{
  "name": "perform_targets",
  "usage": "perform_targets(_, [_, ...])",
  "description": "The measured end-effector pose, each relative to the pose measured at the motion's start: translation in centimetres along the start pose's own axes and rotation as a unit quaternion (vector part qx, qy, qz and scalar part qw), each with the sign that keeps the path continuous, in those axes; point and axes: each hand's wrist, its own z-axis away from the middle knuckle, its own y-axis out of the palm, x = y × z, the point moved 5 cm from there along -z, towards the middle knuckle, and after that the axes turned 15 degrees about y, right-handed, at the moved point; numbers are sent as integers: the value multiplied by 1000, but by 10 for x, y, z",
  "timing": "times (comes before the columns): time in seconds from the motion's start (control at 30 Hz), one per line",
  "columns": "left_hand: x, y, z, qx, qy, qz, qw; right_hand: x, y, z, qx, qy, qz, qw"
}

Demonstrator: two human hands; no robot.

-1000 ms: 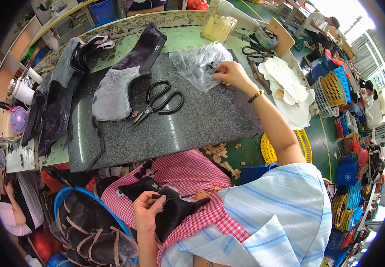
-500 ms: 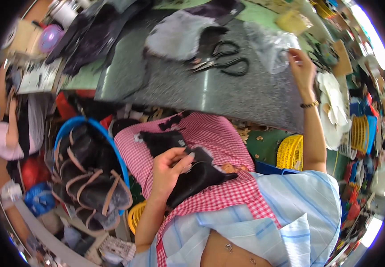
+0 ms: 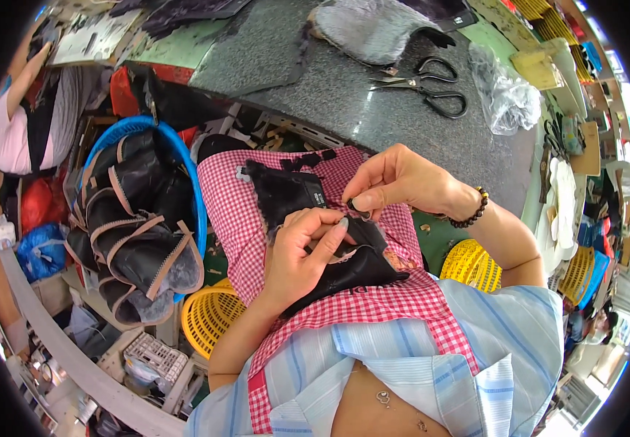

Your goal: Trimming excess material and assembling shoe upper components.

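Note:
A black leather piece (image 3: 351, 275) lies in my lap over the red-and-white checked apron. Its upper edge is pinched between the thumb and fingers of my left hand (image 3: 302, 249). Just to the right, my right hand (image 3: 396, 186) pinches a small dark item (image 3: 358, 210), close above the same edge; its kind is too small to tell. Another black piece with a fuzzy rim and a label (image 3: 286, 191) rests on the apron beyond my left hand. On the grey work slab, scissors with black handles (image 3: 431, 86) lie with blades parted.
A crumpled clear plastic bag (image 3: 506, 91) and a grey furry piece (image 3: 373, 30) are on the slab (image 3: 271, 102). To my left stands a blue basket (image 3: 200, 207) of black zippered boot parts. Yellow baskets (image 3: 209, 317) sit low on either side. A person (image 3: 38, 127) is at far left.
My right hand has come from the plastic bag on the slab down to my lap, beside my left hand, with a small dark item pinched. The view has shifted too.

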Motion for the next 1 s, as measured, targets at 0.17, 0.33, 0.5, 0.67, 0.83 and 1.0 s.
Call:
perform_targets(0.17, [-6,-3,-1,14,31,-68,997,9,8,-3,1,20,74,997])
perform_targets(0.33, [-3,-6,-1,5,23,-60,998,10,15,5,-24,11,131,991])
perform_targets(0.5, [9,-8,5,-32,-13,-11,999,7,22,12,-69,-7,123,990])
perform_targets(0.67, [8,-15,14,-95,-2,93,991,-15,-2,13,-156,-20,95,983])
perform_targets(0.83, [6,-27,15,-90,-1,195,977,-101,-10,-56,-138,191,112,965])
perform_targets(1.0, [-7,-55,22,-102,23,177,979,-33,30,-53,-247,-260,303,883])
